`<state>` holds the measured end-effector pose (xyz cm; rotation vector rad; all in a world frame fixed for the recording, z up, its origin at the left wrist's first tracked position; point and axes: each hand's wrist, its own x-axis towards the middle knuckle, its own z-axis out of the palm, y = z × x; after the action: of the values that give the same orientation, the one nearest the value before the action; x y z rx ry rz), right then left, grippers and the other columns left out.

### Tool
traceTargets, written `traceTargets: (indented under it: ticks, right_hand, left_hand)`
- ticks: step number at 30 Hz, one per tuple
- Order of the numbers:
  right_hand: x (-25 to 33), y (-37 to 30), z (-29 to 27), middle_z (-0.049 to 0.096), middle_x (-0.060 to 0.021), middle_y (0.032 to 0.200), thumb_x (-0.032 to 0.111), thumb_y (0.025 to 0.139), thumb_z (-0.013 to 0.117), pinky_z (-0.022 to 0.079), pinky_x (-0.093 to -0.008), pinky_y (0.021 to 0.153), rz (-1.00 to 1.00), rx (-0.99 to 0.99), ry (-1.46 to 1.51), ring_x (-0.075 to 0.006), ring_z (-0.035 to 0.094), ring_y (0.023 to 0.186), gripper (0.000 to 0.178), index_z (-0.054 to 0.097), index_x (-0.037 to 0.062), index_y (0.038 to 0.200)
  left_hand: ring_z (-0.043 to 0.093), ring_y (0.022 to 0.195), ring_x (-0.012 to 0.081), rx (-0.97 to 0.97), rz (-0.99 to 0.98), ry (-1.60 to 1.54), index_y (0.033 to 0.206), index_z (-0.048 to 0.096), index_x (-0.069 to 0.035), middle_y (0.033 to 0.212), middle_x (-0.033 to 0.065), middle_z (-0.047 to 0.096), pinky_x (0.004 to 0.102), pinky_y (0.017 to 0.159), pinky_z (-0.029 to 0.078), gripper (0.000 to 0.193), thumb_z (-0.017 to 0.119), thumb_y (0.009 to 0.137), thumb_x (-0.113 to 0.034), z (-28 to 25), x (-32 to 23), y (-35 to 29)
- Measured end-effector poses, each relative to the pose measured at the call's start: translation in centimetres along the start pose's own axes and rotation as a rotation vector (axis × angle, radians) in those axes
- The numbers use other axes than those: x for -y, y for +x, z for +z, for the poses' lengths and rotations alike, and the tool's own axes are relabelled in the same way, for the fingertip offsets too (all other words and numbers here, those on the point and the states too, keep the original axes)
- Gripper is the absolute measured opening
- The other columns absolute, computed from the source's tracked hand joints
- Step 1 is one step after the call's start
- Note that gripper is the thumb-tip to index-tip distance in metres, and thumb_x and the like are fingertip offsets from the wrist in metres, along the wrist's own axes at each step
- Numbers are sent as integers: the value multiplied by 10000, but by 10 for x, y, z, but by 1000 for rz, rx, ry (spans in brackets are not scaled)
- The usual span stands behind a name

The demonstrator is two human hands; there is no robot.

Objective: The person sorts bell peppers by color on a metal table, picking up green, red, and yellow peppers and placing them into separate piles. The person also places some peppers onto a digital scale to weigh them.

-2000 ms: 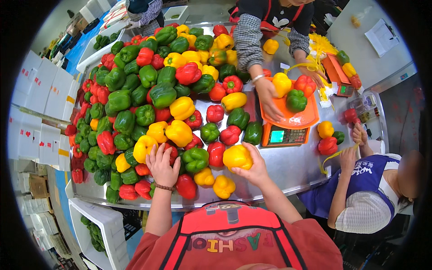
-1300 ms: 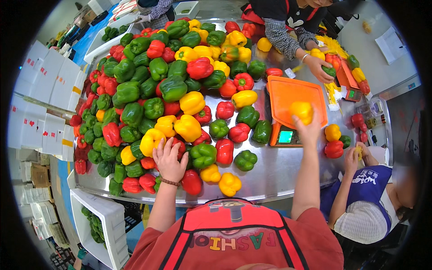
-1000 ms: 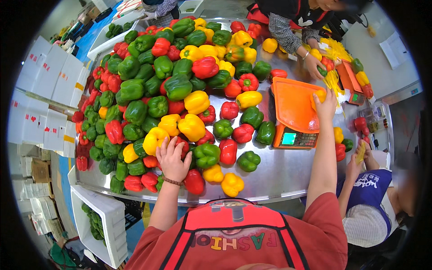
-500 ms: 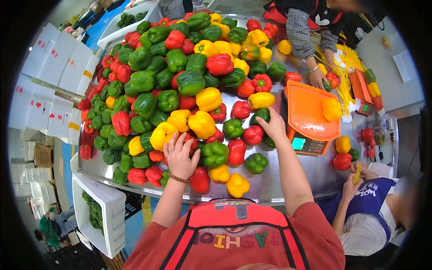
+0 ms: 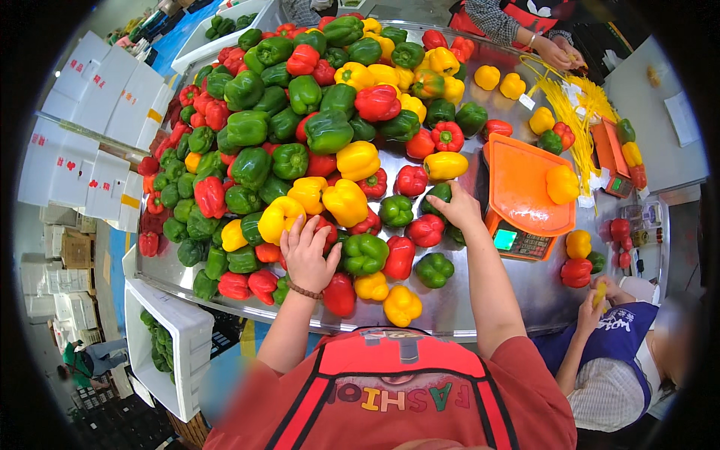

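Observation:
My left hand (image 5: 309, 260) lies palm down at the near edge of a large pile of bell peppers, fingers spread. Its fingertips touch a yellow bell pepper (image 5: 277, 218), and a red one shows partly beneath them. To the right, my right hand (image 5: 459, 208) has its thumb and fingers around a green bell pepper (image 5: 437, 194), mostly covered by the hand. Just beyond it lies a yellow bell pepper (image 5: 445, 166). Between my hands are a green bell pepper (image 5: 364, 254), a red one (image 5: 399, 257) and several others on the metal table (image 5: 442, 311).
An orange-topped scale (image 5: 529, 187) with a yellow pepper stands right of my right hand. Yellow strips (image 5: 574, 112) lie beyond it. One co-worker's hands (image 5: 561, 52) are at the far right; another's (image 5: 600, 296) hold something yellow nearby. A white foam box (image 5: 191, 345) stands at lower left.
The view has shifted slightly. My hands stay about where they were among the peppers. The far co-worker's hands have drawn back from the peppers beside the scale.

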<state>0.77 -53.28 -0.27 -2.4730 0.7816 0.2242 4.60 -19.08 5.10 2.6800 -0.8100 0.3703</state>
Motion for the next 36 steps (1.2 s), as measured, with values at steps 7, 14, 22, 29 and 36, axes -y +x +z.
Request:
traceTargets:
  ticks: [7, 14, 22, 29, 36]
  right_hand:
    - [2, -24, -2, 565, -156, 1228, 365, 626, 820, 444, -459, 923, -222, -376, 155, -326, 558, 1134, 788, 493, 81, 1285]
    - [-9, -41, -60, 490, -202, 1273, 245, 634, 841, 389, -459, 1027, -422, -834, 287, -379, 476, 1199, 861, 428, 59, 1366]
    - [-76, -3, -113, 492, -167, 1314, 181, 679, 816, 375, -468, 1030, -92, -1069, -229, -375, 458, 1218, 722, 493, 60, 1314]
    - [5, 35, -71, 532, -152, 1304, 184, 730, 770, 415, -415, 1022, -559, -684, 79, -343, 505, 1202, 606, 534, 77, 1278]
    - [27, 113, -28, 477, -151, 1338, 178, 683, 759, 476, -426, 957, -232, -421, -129, -382, 531, 1142, 682, 499, 135, 1312]
  left_hand:
    - [423, 1285, 307, -2, -6, -13, 1040, 673, -150, 1275, 51, 577, 502, 1087, 221, 335, 734, 739, -282, 0, -3, 2]
    - [423, 1285, 310, -10, -11, -13, 1035, 671, -151, 1268, 52, 579, 500, 1089, 217, 341, 742, 721, -264, 2, -1, -1]
    - [418, 1288, 305, -4, 0, -9, 1036, 671, -158, 1272, 49, 574, 505, 1089, 214, 333, 733, 731, -277, 1, -1, 1]
    - [422, 1282, 302, 10, -1, 13, 1032, 674, -158, 1271, 48, 575, 507, 1080, 224, 322, 719, 753, -312, -1, -3, 2]
    - [420, 1285, 295, 18, -10, 6, 1036, 671, -164, 1276, 40, 573, 500, 1081, 219, 324, 718, 754, -316, -1, -3, 3]
